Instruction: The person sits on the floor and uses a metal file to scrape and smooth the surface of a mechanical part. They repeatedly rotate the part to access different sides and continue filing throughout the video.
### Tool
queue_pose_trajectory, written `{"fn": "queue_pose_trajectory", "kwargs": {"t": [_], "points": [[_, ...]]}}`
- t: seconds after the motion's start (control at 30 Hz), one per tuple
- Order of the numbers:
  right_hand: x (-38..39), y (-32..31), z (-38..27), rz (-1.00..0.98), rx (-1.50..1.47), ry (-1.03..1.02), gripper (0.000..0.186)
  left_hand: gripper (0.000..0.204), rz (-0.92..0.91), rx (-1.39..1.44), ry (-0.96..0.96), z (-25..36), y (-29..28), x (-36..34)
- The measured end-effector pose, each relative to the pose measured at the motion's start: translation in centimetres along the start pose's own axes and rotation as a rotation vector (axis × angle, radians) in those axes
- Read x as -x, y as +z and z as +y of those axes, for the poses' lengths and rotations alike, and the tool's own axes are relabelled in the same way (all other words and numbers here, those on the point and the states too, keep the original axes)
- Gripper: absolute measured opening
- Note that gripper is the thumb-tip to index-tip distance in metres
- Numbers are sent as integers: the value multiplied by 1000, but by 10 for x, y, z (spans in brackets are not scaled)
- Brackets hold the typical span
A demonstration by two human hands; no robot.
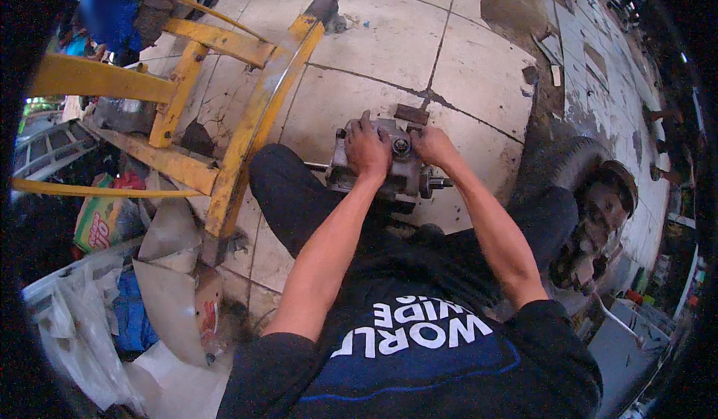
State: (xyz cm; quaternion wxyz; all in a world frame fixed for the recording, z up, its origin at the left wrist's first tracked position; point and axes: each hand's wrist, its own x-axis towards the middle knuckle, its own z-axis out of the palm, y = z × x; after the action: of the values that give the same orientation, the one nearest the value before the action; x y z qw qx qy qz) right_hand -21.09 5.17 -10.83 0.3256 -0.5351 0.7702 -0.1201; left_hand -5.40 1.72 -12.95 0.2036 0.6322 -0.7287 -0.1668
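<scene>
A grey metal mechanical housing (pixel 399 172) rests between my bent legs, with a round fitting (pixel 401 148) on top and a shaft (pixel 436 183) sticking out to the right. My left hand (pixel 367 148) lies on its upper left part, fingers apart and slightly bent. My right hand (pixel 432 145) is at the upper right part beside the fitting, fingers curled; what they hold is hidden. A dark rectangular block (pixel 411 113) is just beyond the housing.
A yellow metal frame (pixel 247 150) stands at left, a person in blue (pixel 112 19) behind it. A tire with a rusty hub (pixel 557 161) is at right. Cardboard (pixel 168 284), plastic sheeting (pixel 75 337) and a blue bundle (pixel 133 310) are at lower left, on cracked tiles (pixel 374 38).
</scene>
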Motion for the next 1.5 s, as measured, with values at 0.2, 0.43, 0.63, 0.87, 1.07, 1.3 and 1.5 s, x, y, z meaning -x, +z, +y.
{"fn": "queue_pose_trajectory", "kwargs": {"t": [0.2, 0.43, 0.63, 0.87, 1.07, 1.3, 1.5], "points": [[1, 3, 4, -16, 6, 9, 49, 51, -45, 33, -12, 5, -3, 0], [4, -7, -5, -37, -74, -28, 49, 51, 6, 9, 6, -1, 0, 0], [4, -8, 1, -72, 4, -26, 52, 52, 40, -19, 20, 1, 4, -1], [5, -23, -16, -338, 370, 16, 55, 53, -46, 64, -40, -4, -4, -3], [7, -16, 3, -255, 532, -134, 62, 54, -48, 76, -54, 10, -1, 1], [6, -4, 9, -98, 349, 59, 60, 54, -20, 33, -48, 9, 1, 1], [-13, -4, 12, -254, 518, -46, 55, 52, 2, 6, 13, 9, 1, 1]]}}
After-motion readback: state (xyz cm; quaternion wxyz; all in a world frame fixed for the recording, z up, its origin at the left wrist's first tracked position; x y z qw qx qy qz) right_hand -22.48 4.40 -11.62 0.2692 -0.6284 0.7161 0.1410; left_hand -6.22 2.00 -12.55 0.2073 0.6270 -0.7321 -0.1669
